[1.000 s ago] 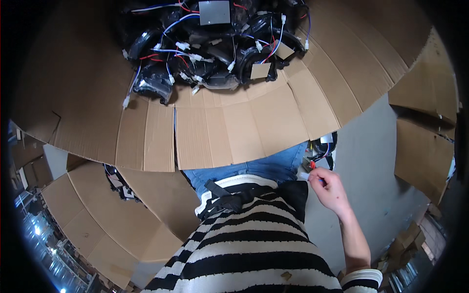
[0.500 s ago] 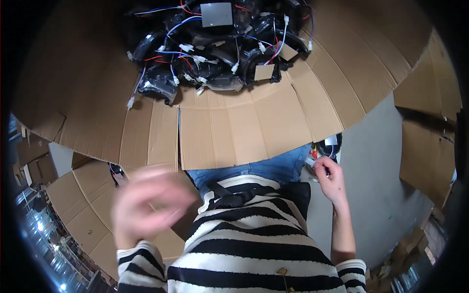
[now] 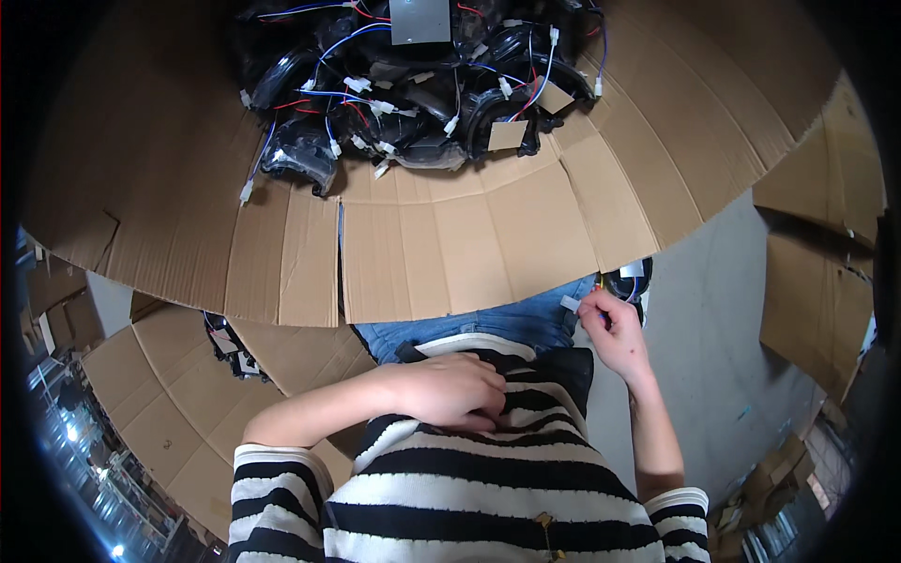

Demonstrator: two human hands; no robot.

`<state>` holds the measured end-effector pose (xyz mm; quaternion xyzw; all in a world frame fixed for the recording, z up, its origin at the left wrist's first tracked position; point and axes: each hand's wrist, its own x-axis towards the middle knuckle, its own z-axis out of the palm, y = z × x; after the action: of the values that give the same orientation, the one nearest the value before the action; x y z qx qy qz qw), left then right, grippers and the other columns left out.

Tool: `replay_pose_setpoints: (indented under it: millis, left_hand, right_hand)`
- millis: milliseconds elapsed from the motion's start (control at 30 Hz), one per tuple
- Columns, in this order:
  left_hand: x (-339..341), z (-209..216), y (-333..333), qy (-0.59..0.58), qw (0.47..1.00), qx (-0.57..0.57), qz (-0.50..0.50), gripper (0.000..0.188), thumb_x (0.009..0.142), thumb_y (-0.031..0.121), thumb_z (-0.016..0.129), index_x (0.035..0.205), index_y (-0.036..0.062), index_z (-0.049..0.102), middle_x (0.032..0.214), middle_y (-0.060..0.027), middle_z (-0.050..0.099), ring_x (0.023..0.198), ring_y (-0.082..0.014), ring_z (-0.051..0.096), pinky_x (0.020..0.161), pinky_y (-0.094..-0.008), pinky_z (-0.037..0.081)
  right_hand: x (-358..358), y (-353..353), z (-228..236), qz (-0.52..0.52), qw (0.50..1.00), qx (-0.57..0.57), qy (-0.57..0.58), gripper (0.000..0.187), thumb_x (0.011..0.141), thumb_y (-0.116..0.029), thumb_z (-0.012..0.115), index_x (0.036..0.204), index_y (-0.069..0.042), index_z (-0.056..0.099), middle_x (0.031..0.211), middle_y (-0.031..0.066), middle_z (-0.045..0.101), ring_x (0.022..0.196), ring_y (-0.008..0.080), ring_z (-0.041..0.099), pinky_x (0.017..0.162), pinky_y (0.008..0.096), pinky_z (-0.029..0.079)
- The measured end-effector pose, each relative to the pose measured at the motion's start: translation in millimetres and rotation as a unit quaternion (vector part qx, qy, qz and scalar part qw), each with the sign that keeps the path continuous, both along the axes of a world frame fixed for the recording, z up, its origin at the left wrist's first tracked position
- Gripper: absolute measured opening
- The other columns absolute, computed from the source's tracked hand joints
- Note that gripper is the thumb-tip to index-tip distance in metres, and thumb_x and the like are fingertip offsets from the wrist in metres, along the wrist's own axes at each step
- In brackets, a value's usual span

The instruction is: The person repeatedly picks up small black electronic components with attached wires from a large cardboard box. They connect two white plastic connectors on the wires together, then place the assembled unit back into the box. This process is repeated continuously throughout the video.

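Note:
My right hand (image 3: 615, 336) is closed in a pinch beside my right thigh. From its fingers sticks out a pale wire connector (image 3: 570, 303), with coloured wires close by. Just beyond this hand is a black part with a light label (image 3: 633, 274), partly hidden by the cardboard edge. My left hand (image 3: 450, 391) lies across the front of my striped sweater (image 3: 469, 474) at the waist. Its fingers curl inward and cover the place of the black strap buckle; what they hold, if anything, is hidden.
A large cardboard box (image 3: 469, 253) opens in front of me, its near flap over my lap. Inside lie several black plastic-wrapped parts (image 3: 300, 155) with wires and white connectors. At left, another carton (image 3: 178, 394) has black parts (image 3: 235, 347) by it. More cardboard (image 3: 812, 310) stands right.
My left hand has swung from the left side, where it was blurred, onto my waist. My right hand has shifted slightly left with the connector.

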<state>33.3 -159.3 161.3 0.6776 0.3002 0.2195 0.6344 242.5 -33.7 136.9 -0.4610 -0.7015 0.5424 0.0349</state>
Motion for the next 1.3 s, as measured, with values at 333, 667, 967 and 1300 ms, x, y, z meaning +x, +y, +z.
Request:
replay_pose_setpoints:
  millis: [333, 667, 967, 1300]
  left_hand:
    - [-13, -40, 9, 0.278, 0.936, 0.134, 0.168, 0.012, 0.068, 0.013, 0.056, 0.066, 0.0023, 0.050, 0.068, -0.0106, 0.048, 0.070, -0.0274, 0.050, 0.062, -0.0364, 0.040]
    - [-64, 40, 5, -0.105, 0.988, -0.024, 0.113, 0.021, 0.076, 0.020, 0.059, 0.086, 0.0026, 0.059, 0.080, -0.0065, 0.055, 0.063, -0.0171, 0.051, 0.055, -0.0288, 0.041]
    - [-78, 130, -27, -0.201, 0.961, 0.182, -0.043, 0.020, 0.079, 0.020, 0.053, 0.081, 0.0012, 0.059, 0.083, -0.0111, 0.058, 0.072, -0.0208, 0.054, 0.057, -0.0287, 0.043]
    - [-73, 116, -4, -0.301, 0.933, 0.161, 0.112, 0.016, 0.079, 0.015, 0.054, 0.081, 0.0002, 0.060, 0.075, -0.0078, 0.058, 0.056, -0.0142, 0.052, 0.052, -0.0262, 0.041]
  right_hand:
    - [-9, 0, 3, 0.005, 1.000, -0.009, -0.004, 0.006, 0.074, -0.005, 0.052, 0.074, 0.001, 0.055, 0.058, 0.0048, 0.049, 0.048, 0.0104, 0.038, 0.046, 0.0240, 0.032]
    - [-12, -3, -5, 0.013, 0.999, -0.027, 0.019, 0.006, 0.074, -0.005, 0.052, 0.074, 0.000, 0.055, 0.058, 0.0050, 0.049, 0.049, 0.0110, 0.040, 0.047, 0.0242, 0.033]
    - [-24, -4, -9, 0.022, 0.998, -0.021, 0.046, 0.006, 0.075, -0.005, 0.053, 0.074, 0.001, 0.055, 0.060, 0.0057, 0.050, 0.049, 0.0092, 0.039, 0.046, 0.0229, 0.032]
    - [-34, -2, -6, 0.062, 0.997, -0.024, 0.037, 0.006, 0.075, -0.006, 0.053, 0.074, 0.000, 0.056, 0.060, 0.0053, 0.051, 0.048, 0.0103, 0.040, 0.045, 0.0230, 0.032]
